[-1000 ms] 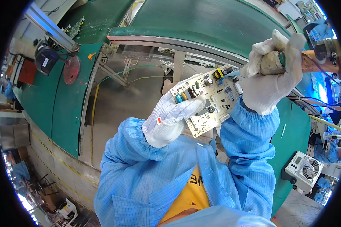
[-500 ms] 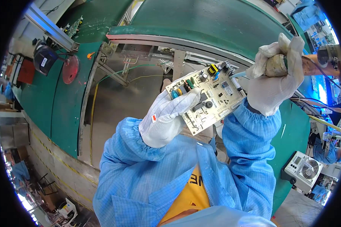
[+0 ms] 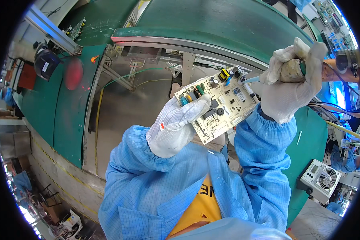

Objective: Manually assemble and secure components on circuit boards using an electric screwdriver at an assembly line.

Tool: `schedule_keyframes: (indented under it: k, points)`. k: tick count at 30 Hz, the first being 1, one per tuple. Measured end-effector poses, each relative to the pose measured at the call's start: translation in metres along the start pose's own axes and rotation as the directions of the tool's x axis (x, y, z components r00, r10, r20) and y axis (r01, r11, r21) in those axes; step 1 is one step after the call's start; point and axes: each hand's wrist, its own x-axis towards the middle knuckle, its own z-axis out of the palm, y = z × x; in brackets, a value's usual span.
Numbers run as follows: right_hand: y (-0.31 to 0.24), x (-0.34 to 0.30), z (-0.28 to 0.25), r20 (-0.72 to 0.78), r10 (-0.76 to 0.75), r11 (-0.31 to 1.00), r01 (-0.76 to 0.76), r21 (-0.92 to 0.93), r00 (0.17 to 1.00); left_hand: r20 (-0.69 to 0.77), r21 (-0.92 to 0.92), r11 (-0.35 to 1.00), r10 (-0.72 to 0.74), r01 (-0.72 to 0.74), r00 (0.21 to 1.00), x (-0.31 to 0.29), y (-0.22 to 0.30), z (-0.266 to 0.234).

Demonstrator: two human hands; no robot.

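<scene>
A white-gloved left hand (image 3: pixel 174 124), my left hand, grips a cream printed circuit board (image 3: pixel 228 118) by its left edge, thumb over the top. The board is tilted and carries capacitors, coils, a yellow-and-black transformer (image 3: pixel 224 75) and a black round buzzer (image 3: pixel 220 111). My right hand (image 3: pixel 290 86), also gloved, is wrapped around a dispensing tool (image 3: pixel 291 71) with a worn tan grip and a copper-coloured body. Its thin pale-blue tapered nozzle (image 3: pixel 252 79) points left at the board's upper right part. Whether the tip touches the board I cannot tell.
Beyond the board runs a green conveyor belt (image 3: pixel 212 20) with a metal rail. A black scanner (image 3: pixel 46 62) stands on the green bench at left, casting a red glow. At right are a green tabletop (image 3: pixel 308 148) and a white fan unit (image 3: pixel 319 182).
The nozzle tip has shifted slightly left and down over the board. My right hand has moved slightly with it. The left hand and the board stay nearly still.
</scene>
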Motion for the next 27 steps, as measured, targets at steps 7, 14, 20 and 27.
schedule_keyframes:
  k: [7,14,20,27]
  points:
    - [-0.002,0.005,0.013,-0.054,-0.218,0.974,0.214,-0.071,0.974,0.060,0.122,0.986,0.106,-0.113,0.993,0.005,-0.002,-0.005]
    - [0.001,-0.001,0.000,-0.119,-0.088,0.990,0.100,0.102,0.989,-0.020,0.007,0.997,0.074,-0.074,0.997,0.006,0.003,-0.001]
    - [-0.005,-0.003,-0.004,-0.040,-0.006,0.988,0.012,0.156,0.999,-0.041,-0.007,0.997,0.080,-0.081,0.996,0.004,0.003,-0.001]
    - [-0.002,-0.005,-0.004,-0.025,-0.096,0.991,0.097,0.087,0.995,-0.030,-0.018,0.999,0.047,-0.047,0.998,0.006,0.003,-0.007]
